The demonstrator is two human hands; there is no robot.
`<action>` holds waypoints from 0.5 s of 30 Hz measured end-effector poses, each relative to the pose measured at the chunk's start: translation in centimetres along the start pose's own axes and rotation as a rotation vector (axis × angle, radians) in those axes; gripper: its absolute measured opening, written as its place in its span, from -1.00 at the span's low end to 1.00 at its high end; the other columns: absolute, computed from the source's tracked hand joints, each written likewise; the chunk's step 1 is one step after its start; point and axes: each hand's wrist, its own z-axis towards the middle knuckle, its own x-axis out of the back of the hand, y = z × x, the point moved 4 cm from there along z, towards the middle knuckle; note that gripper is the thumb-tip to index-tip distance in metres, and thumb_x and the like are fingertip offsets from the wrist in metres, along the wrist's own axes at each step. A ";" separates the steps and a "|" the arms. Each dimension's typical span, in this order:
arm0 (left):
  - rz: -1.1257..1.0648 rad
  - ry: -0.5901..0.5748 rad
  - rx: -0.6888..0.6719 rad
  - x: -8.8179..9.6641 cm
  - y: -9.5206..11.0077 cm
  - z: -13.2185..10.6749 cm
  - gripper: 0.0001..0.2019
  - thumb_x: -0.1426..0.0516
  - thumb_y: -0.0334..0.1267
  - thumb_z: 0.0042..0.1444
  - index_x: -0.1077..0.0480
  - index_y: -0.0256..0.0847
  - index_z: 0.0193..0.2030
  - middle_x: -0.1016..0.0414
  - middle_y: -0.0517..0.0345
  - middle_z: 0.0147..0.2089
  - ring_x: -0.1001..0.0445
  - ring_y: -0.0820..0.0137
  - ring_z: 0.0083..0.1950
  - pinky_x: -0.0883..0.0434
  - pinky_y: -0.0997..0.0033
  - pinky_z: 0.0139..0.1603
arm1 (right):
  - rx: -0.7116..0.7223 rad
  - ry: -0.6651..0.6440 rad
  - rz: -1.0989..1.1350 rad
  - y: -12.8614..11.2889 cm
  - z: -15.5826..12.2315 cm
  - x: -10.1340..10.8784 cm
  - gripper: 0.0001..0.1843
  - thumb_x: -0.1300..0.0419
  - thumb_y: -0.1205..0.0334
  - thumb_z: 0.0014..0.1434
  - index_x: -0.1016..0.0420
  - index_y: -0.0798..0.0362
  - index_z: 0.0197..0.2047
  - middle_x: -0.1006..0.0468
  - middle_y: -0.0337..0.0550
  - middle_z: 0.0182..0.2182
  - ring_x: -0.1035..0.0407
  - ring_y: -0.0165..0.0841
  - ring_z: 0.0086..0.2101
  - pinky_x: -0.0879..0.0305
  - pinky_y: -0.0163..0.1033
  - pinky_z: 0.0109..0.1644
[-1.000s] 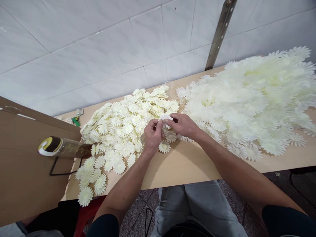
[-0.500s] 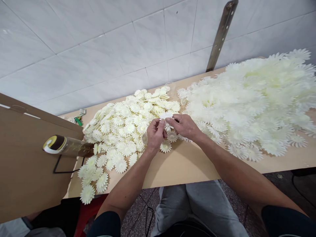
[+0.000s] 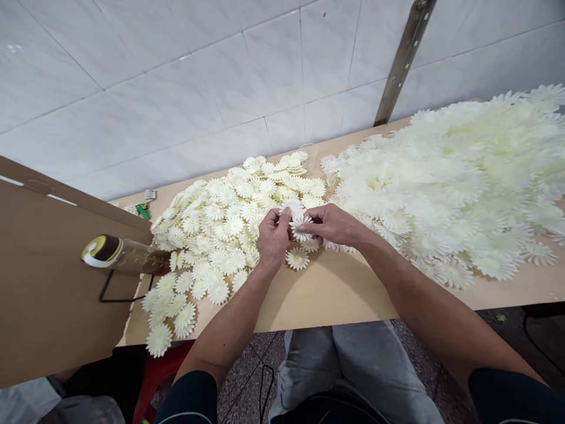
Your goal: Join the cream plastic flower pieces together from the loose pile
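Both hands meet over the middle of a tan table (image 3: 344, 288). My left hand (image 3: 272, 237) and my right hand (image 3: 332, 225) pinch small cream daisy-shaped flower pieces (image 3: 298, 219) between their fingertips. One piece looks flat and white, the other shows a ribbed centre. A single loose flower (image 3: 297, 258) lies on the table just below the hands. To the left spreads a layer of laid-out flowers (image 3: 220, 229). To the right rises a big heap of the same flowers (image 3: 459, 176).
A brown cardboard panel (image 3: 48, 282) stands at the left, with a clear cylinder with a yellow-black end (image 3: 119, 254) on a black wire stand. A small green object (image 3: 142, 210) lies by the white tiled wall. A metal bracket (image 3: 404, 59) runs up the wall.
The view has drifted slightly. The hands stay together at the same spot, and the pinched flower pieces have turned so a ribbed flower face now shows between the fingers.
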 end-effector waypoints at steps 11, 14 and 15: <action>0.053 -0.055 0.010 -0.3 0.1 0.0 -0.48 -0.46 0.23 0.10 -0.37 -0.12 -0.32 -0.35 0.39 -0.60 -0.27 0.56 -0.70 -0.15 0.56 -0.69 | 0.008 0.410 -0.022 1.4 0.2 2.8 -0.20 -0.30 -0.65 0.14 -0.32 -0.03 -0.50 -0.40 -0.23 -0.58 -0.29 -0.40 -0.60 -0.21 -0.22 -0.52; 0.098 -0.115 0.034 -0.6 -0.3 -0.1 -0.56 -0.47 0.13 0.10 -0.53 -0.16 -0.15 -0.38 0.38 -0.61 -0.30 0.52 -0.71 -0.15 0.55 -0.71 | 0.009 0.412 -0.018 1.2 0.2 2.2 -0.17 -0.23 -0.68 0.17 -0.31 -0.03 -0.50 -0.39 -0.23 -0.58 -0.29 -0.39 -0.59 -0.20 -0.22 -0.51; 0.100 -0.132 0.037 -0.7 -0.4 -0.1 -0.56 -0.47 0.11 0.11 -0.57 -0.16 -0.08 -0.39 0.37 -0.60 -0.32 0.50 -0.70 -0.16 0.54 -0.71 | 0.023 0.411 -0.019 1.0 0.2 2.0 -0.18 -0.21 -0.68 0.20 -0.31 -0.03 -0.50 -0.38 -0.24 -0.59 -0.29 -0.39 -0.58 -0.21 -0.22 -0.49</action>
